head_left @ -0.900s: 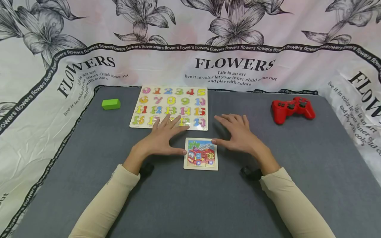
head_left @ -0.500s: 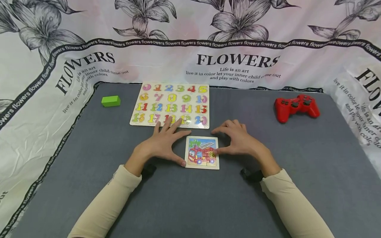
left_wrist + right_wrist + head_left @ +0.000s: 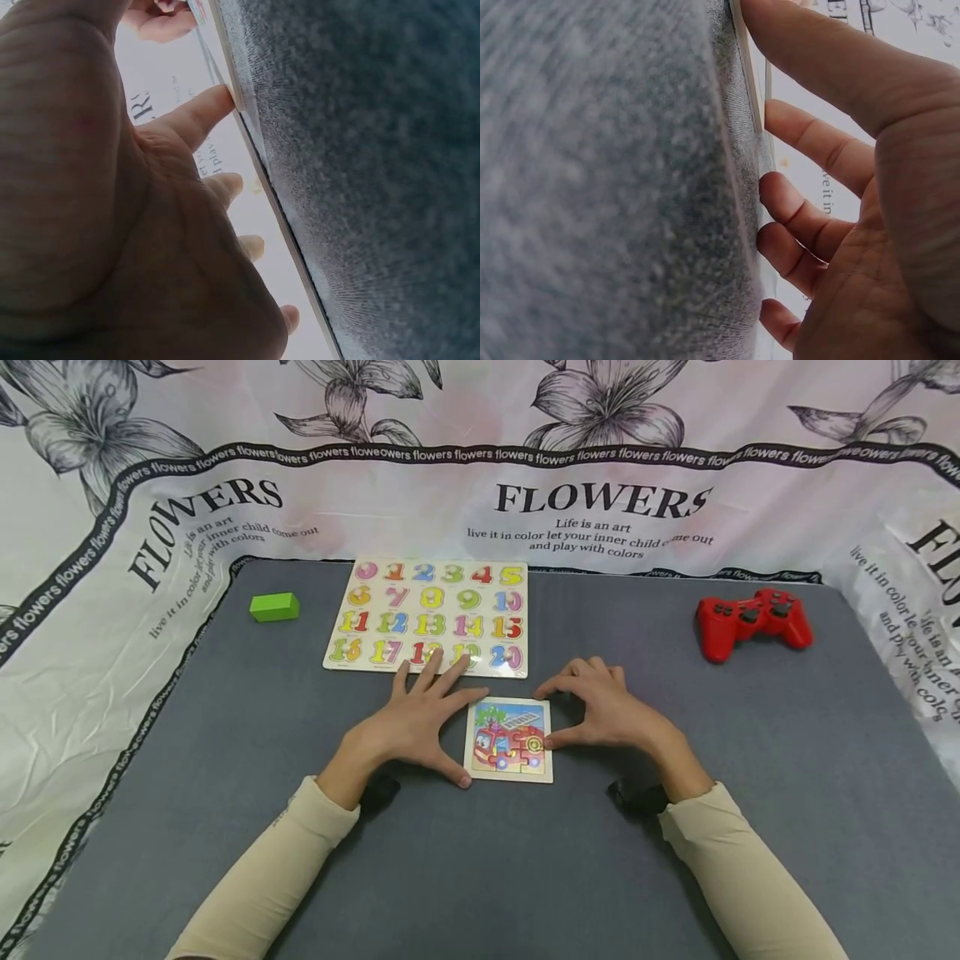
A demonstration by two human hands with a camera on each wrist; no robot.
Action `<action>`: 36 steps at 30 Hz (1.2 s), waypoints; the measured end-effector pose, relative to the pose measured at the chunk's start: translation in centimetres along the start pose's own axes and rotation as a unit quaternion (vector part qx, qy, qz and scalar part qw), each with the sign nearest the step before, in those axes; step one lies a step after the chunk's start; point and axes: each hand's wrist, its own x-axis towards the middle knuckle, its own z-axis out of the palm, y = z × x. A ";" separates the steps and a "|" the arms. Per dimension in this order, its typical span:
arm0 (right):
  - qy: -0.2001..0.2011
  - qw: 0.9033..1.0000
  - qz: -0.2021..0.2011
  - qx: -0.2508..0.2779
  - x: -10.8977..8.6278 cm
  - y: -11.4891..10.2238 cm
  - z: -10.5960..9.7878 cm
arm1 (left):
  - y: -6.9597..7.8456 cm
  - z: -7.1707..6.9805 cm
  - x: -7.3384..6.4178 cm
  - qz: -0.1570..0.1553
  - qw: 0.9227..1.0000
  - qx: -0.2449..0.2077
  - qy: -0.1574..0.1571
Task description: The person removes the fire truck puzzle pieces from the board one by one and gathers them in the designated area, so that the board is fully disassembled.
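A small square jigsaw puzzle [image 3: 491, 760] with a fire truck picture lies flat on the grey table, between both hands. The left hand [image 3: 408, 727] has its fingers spread; its thumb touches the puzzle's lower-left corner and its index finger reaches the upper-left corner. Its other fingertips lie over the lower edge of the number board [image 3: 442, 585]. The right hand [image 3: 611, 710] has gently bent fingers, with its thumb at the puzzle's right edge and its index finger near the upper-right corner. In the right wrist view, the fingertips [image 3: 776, 244] of that hand rest at table level.
A green block [image 3: 273, 607] sits at the back left of the table [image 3: 495, 877]. The red game controller [image 3: 753, 622] lies at the back right. Behind them hangs a white floral cloth [image 3: 405, 502] that also runs along the left and right sides.
The left thumb has slid down the puzzle's left side to its lower corner. The right thumb has moved from the top corner down the right edge, and the right fingers have bent more.
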 end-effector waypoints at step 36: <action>-0.014 1.000 0.013 0.012 -0.5 1.2 -0.7 | -0.3 0.2 0.2 0.049 0.995 -0.035 0.074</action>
